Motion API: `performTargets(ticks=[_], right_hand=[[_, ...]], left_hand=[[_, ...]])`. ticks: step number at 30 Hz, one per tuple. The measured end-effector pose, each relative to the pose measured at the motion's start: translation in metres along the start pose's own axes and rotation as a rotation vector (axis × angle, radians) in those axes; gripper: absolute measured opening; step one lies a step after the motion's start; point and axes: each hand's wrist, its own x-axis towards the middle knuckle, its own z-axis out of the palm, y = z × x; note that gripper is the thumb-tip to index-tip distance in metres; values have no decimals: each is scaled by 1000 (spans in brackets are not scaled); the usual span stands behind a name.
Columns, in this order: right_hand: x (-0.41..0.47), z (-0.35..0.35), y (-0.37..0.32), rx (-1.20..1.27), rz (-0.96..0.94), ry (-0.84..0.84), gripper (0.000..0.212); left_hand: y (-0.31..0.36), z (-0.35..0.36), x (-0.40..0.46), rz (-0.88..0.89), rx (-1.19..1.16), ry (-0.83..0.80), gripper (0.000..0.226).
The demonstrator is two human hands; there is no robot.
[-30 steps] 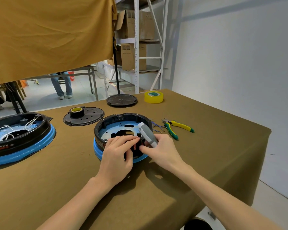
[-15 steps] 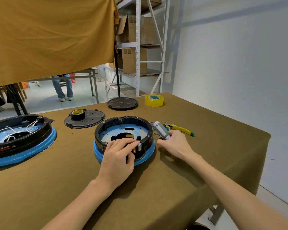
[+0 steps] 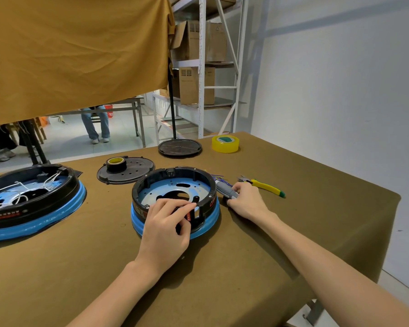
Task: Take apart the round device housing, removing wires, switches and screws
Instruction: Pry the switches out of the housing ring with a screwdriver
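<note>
From the head camera, the round black device housing with a blue base ring (image 3: 175, 197) sits on the olive-brown cloth-covered table (image 3: 293, 232), right in front of the person. Its top is off, baring a pale blue inner plate with holes. A label band runs along the near wall, but the print is too small to read.

The left hand (image 3: 165, 230) rests over the near rim, fingers curled, pinching a small dark part with a red tip (image 3: 188, 214) at a notch in the wall.

The right hand (image 3: 246, 200) lies on the table just right of the housing, fingers wrapped round a grey handled tool (image 3: 224, 191). Thin blue and purple wires (image 3: 216, 178) spread beside it, and yellow-and-green-handled pliers (image 3: 265, 185) lie just beyond.

Farther left stands a larger black and blue round housing with white cords inside (image 3: 28, 201); its red and white lettering is illegible. Behind are a flat black perforated lid (image 3: 132, 173) carrying a black tape roll (image 3: 116, 162), a black round stand base (image 3: 180, 147), and a yellow roll of clear tape (image 3: 225, 143).
</note>
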Motion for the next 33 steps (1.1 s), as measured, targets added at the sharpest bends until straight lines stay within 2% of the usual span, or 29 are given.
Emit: performTargets(ticks=[10, 12, 14, 17, 20, 23, 27, 33], right_hand=[[6, 7, -18, 34, 17, 134, 24], [-2, 0, -26, 186, -16, 205, 20], [-12, -14, -41, 461, -21, 208, 17], [-29, -36, -64, 1048, 91, 46, 32], [-41, -39, -84, 1364, 126, -90, 38], [-43, -28, -101, 1585, 178, -92, 39], [-36, -18, -109, 1766, 225, 63, 44], [-24, -14, -115, 1819, 163, 237, 49]], left_hand=[[-4, 1, 1, -18, -51, -9, 42], [-5, 1, 1, -43, -48, 11, 36], [-5, 0, 3, -91, -37, 38, 32], [-5, 0, 4, -134, -32, 3, 32], [-6, -1, 3, -129, -21, -45, 39], [-8, -5, 3, -84, -7, -73, 36], [-7, -4, 5, -73, 25, -118, 41], [-6, 1, 6, -71, 38, -102, 38]])
